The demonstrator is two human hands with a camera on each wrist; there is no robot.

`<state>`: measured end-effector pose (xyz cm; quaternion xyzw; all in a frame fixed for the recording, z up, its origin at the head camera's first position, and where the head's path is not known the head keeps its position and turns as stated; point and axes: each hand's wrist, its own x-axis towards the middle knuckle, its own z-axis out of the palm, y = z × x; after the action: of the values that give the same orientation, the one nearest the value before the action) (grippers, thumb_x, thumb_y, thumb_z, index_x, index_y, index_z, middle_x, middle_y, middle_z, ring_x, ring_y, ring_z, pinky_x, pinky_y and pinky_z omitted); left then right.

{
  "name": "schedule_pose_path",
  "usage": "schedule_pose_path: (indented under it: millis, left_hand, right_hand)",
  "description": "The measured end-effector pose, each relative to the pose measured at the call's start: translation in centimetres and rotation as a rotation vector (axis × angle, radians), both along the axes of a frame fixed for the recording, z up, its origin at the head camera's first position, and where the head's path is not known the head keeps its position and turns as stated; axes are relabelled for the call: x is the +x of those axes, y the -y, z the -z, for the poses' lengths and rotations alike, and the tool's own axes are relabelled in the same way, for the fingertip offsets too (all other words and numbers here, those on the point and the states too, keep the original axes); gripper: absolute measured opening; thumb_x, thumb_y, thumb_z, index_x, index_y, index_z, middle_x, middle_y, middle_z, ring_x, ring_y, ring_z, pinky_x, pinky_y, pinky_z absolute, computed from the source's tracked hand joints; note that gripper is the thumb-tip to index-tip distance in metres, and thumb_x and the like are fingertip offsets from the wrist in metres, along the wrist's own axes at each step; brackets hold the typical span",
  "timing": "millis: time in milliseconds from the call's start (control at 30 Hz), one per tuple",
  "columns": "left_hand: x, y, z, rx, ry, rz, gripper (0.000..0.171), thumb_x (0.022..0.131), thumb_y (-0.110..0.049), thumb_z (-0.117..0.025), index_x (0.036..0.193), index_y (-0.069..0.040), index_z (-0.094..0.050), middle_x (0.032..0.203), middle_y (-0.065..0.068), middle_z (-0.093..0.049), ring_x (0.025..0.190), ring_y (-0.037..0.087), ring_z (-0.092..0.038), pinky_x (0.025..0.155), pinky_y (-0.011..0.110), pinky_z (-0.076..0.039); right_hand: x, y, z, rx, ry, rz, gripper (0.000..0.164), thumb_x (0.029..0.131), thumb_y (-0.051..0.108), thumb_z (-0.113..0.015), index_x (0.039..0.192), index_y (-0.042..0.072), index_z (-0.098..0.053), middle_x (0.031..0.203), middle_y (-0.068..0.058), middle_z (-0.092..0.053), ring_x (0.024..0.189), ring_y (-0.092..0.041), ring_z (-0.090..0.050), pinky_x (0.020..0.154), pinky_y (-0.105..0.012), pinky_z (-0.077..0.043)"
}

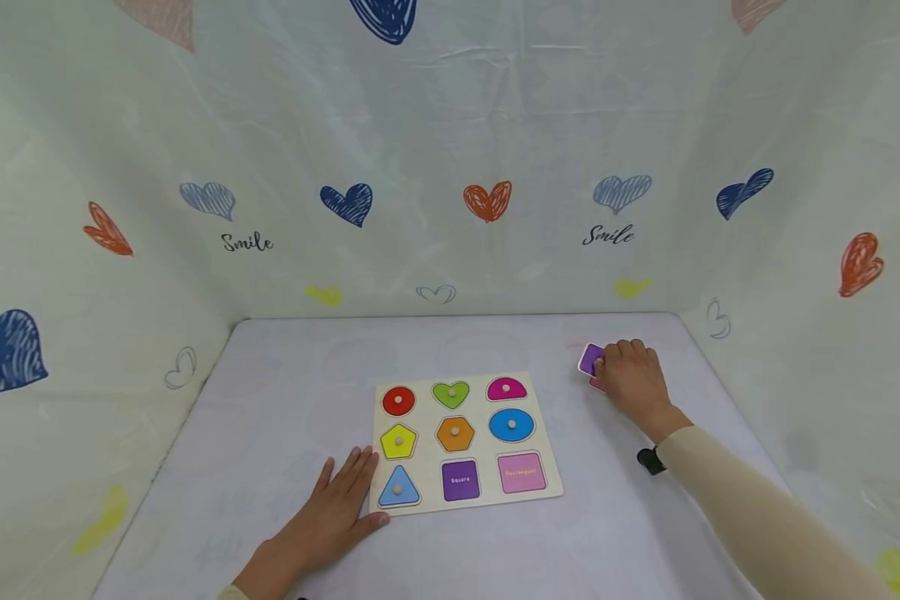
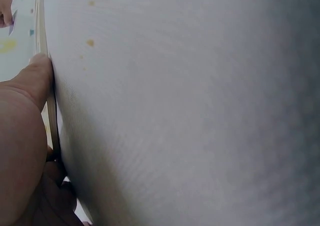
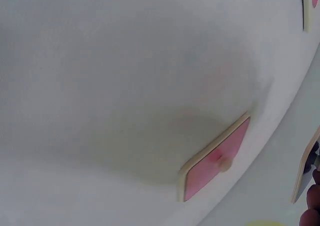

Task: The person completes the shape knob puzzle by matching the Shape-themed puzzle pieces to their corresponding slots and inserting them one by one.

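Observation:
A pale puzzle board (image 1: pixel 471 471) lies on the white table. Its red circle, green heart, pink half circle, yellow pentagon, orange hexagon, blue oval and blue triangle carry knobs. Two recesses show printed words, the purple "Square" (image 1: pixel 461 480) and the pink "Rectangular" (image 1: pixel 521 472). My left hand (image 1: pixel 336 512) touches the board's lower left edge, fingers straight. At the back right, my right hand (image 1: pixel 632 379) pinches a purple square piece (image 1: pixel 590 359), tilted up off the table. Beneath it lies a pink rectangle piece (image 3: pixel 212 168) with a knob, mostly covered by the hand in the head view.
The table (image 1: pixel 307 354) has rounded back corners. A pale curtain (image 1: pixel 420 125) printed with hearts and "Smile" hangs behind it and along both sides. A black band (image 1: pixel 651 461) circles the right wrist at the end of a cream sleeve (image 1: pixel 750 508).

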<state>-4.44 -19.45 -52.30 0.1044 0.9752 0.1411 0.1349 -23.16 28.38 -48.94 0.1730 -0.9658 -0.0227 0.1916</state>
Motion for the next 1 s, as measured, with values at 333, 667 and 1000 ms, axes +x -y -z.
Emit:
schedule_pose_path:
  millis: [333,667,1000]
  left_hand:
    - [-0.1,0.1,0.4,-0.009,-0.007,0.004,0.097,0.095,-0.059,-0.068,0.168,-0.010,-0.027,0.175,0.008,-0.026,0.164,0.032,-0.017,0.131,0.064,-0.007]
    - [-0.2,0.1,0.5,-0.014,-0.019,0.021,0.095,0.097,-0.057,-0.068,0.166,-0.007,-0.029,0.174,0.011,-0.028,0.163,0.034,-0.020,0.130,0.065,-0.010]
    - [-0.1,0.1,0.5,-0.007,-0.027,0.021,0.095,0.097,-0.058,-0.068,0.166,-0.006,-0.030,0.174,0.012,-0.029,0.163,0.035,-0.021,0.130,0.066,-0.010]
  right_hand:
    - [2.6,6.2,-0.6,-0.009,-0.055,-0.169,0.028,0.095,0.022,-0.080,0.100,-0.003,-0.068,0.089,-0.015,-0.067,0.086,-0.031,-0.057,0.071,-0.041,-0.049]
    - [5.3,11.1,-0.3,-0.027,-0.063,-0.319,0.027,0.092,0.026,-0.083,0.097,0.003,-0.070,0.082,-0.007,-0.063,0.079,-0.022,-0.053,0.067,-0.033,-0.044]
    - [8.2,14.7,0.5,0.024,-0.031,-0.400,0.024,0.094,0.032,-0.081,0.095,0.010,-0.072,0.083,-0.001,-0.064,0.082,-0.016,-0.052,0.067,-0.028,-0.041]
